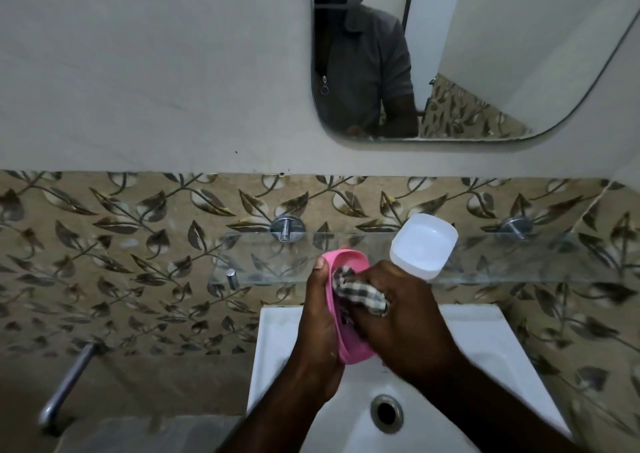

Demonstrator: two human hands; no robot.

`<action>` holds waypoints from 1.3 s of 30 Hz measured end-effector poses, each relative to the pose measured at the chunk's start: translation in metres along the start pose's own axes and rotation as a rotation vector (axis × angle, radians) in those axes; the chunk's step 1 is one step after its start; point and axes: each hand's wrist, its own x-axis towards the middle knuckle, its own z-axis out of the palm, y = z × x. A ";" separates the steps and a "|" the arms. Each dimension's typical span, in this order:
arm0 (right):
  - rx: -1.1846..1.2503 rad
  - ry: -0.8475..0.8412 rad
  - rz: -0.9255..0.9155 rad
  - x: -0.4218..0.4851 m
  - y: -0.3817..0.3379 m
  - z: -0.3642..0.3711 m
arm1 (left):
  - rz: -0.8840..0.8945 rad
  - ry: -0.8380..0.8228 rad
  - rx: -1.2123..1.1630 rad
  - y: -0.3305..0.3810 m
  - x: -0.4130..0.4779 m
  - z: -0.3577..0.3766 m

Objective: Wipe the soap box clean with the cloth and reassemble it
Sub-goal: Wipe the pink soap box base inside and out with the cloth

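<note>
Here, left hand (317, 324) grips pink tray (355, 352), long axis pointing away; right hand (410, 328) clutches cloth (363, 293) inside.

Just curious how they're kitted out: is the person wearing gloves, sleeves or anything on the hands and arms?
No gloves. The left hand and right hand are bare, no ring, watch or band showing; both forearms are uncovered. The mirror reflects a grey short-sleeved shirt.

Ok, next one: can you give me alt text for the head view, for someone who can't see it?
A person's left hand grips a pink soap box part over a white sink while the right hand holds a checked cloth inside it. A translucent white box part sits on the glass shelf behind, below a wall mirror.
</note>
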 end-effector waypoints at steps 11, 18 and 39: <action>-0.122 -0.117 -0.140 0.007 -0.017 -0.007 | -0.012 -0.036 -0.093 0.002 -0.008 0.000; 0.039 -0.325 -0.015 0.002 -0.011 -0.035 | -0.133 0.000 -0.086 0.001 -0.005 -0.004; -0.553 0.069 -0.210 -0.003 -0.017 -0.010 | 0.006 -0.157 -0.040 0.000 0.004 -0.019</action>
